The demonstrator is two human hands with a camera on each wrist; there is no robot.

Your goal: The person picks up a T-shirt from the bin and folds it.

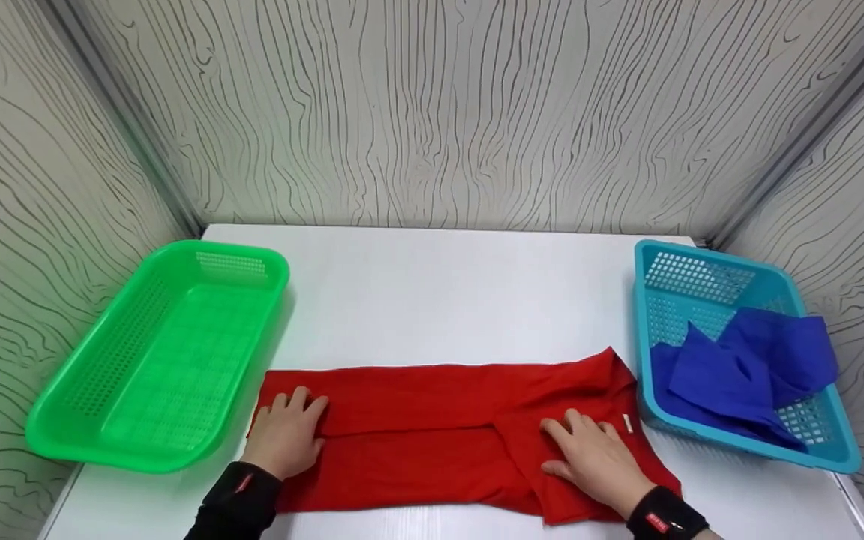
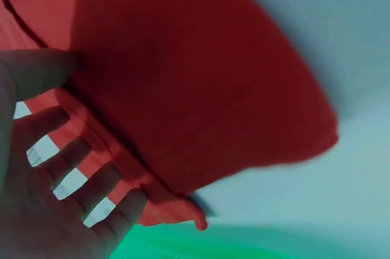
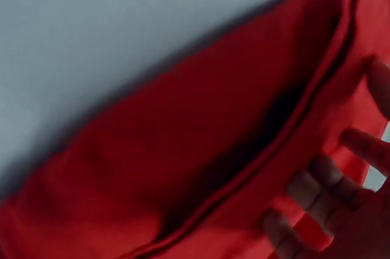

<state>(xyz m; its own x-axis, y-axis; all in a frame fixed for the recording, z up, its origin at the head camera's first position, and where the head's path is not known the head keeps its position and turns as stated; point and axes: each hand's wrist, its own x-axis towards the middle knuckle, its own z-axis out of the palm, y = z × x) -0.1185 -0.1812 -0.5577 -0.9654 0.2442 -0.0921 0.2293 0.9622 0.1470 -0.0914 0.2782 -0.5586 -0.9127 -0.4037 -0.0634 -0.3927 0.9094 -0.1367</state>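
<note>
A red garment lies on the white table, folded into a long strip with its layers meeting along a seam in the middle. Near its right end a small white label shows. My left hand rests on the garment's left end, and in the left wrist view its fingers are spread, with red cloth beyond them. Toward the right end, over a folded-in flap, my right hand touches the cloth with fingers loosely bent. In the right wrist view its fingertips lie at the red fabric.
A green plastic basket stands at the left with nothing inside. At the right, close against the garment's end, a blue basket holds blue cloth. Wood-patterned panels enclose the back and sides.
</note>
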